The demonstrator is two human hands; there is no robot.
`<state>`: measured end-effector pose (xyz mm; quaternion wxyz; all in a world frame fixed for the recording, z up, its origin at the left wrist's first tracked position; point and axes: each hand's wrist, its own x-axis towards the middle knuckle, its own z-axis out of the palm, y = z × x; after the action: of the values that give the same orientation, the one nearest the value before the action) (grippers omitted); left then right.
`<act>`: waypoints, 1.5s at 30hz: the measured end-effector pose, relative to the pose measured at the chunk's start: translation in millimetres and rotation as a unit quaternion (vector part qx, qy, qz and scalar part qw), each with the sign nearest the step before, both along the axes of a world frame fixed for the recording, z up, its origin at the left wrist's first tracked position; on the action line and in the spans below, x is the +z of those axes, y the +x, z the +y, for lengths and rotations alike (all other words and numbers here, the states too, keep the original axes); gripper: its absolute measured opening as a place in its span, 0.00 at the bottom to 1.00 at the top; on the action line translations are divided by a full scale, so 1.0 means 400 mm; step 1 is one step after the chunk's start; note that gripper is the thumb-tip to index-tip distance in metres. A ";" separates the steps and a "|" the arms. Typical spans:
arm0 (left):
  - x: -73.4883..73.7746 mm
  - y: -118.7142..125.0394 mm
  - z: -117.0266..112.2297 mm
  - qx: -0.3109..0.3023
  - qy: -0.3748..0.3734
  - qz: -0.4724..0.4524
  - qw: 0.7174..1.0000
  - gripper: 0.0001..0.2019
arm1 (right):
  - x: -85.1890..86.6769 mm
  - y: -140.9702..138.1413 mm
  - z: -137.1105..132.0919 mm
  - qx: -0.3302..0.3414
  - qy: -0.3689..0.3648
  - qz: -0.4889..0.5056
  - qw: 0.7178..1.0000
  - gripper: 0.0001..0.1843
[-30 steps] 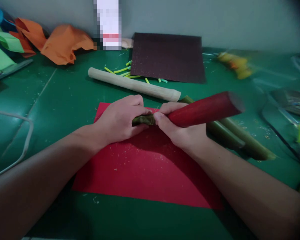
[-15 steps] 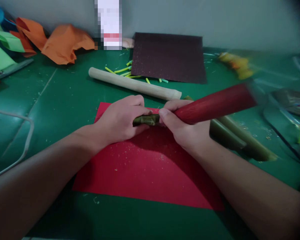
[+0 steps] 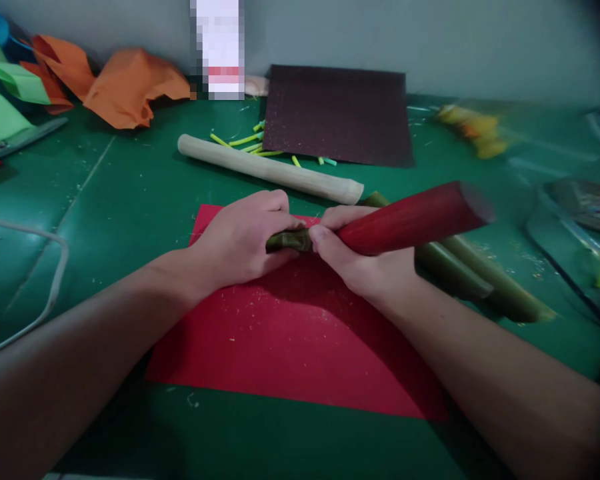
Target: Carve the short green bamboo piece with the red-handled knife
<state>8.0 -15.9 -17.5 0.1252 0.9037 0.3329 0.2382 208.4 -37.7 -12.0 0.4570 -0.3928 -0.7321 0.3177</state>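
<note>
My left hand (image 3: 240,240) is closed round a short dark green stick (image 3: 290,240), pressing it onto a red sheet (image 3: 290,340) on the green table. My right hand (image 3: 360,260) grips the near end of a thick red cylinder (image 3: 410,217), which points up and to the right. The cylinder's near end meets the green stick right between my two hands. The stick's left part is hidden under my left fingers.
A pale wooden rod (image 3: 270,170) lies beyond my hands. Two olive green tubes (image 3: 475,280) lie to the right. A dark brown sheet (image 3: 337,113) is at the back, with yellow-green snippets (image 3: 250,143) beside it. Crumpled orange paper (image 3: 125,87) and green paper (image 3: 5,93) sit far left.
The red cylinder slid out to the right half a second ago and has come back left, its near end against the green stick again. My left hand has stayed put.
</note>
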 end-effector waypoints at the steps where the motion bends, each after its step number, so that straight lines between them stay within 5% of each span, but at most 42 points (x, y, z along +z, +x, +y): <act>1: 0.000 0.000 0.000 0.000 0.000 -0.001 1.000 0.09 | 0.001 0.001 0.000 0.002 0.000 -0.006 1.000 0.14; 16: -0.002 -0.003 0.002 -0.004 -0.009 -0.004 1.000 0.07 | -0.019 -0.012 0.004 -0.111 0.029 0.117 0.986 0.10; 29: -0.007 -0.001 0.001 -0.003 0.011 -0.006 1.000 0.08 | -0.011 0.000 0.002 -0.032 0.029 0.015 0.999 0.14; 36: -0.002 -0.003 0.002 -0.002 -0.010 0.002 1.000 0.09 | -0.024 -0.012 0.007 -0.127 0.023 0.113 0.985 0.10; 45: -0.010 -0.001 0.002 -0.004 -0.002 -0.008 1.000 0.08 | -0.007 0.007 0.007 -0.031 0.009 0.011 0.999 0.15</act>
<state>7.5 -15.1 -21.3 0.1302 0.9029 0.3288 0.2445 211.1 -34.9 -15.0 0.4784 -0.4078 -0.7169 0.3014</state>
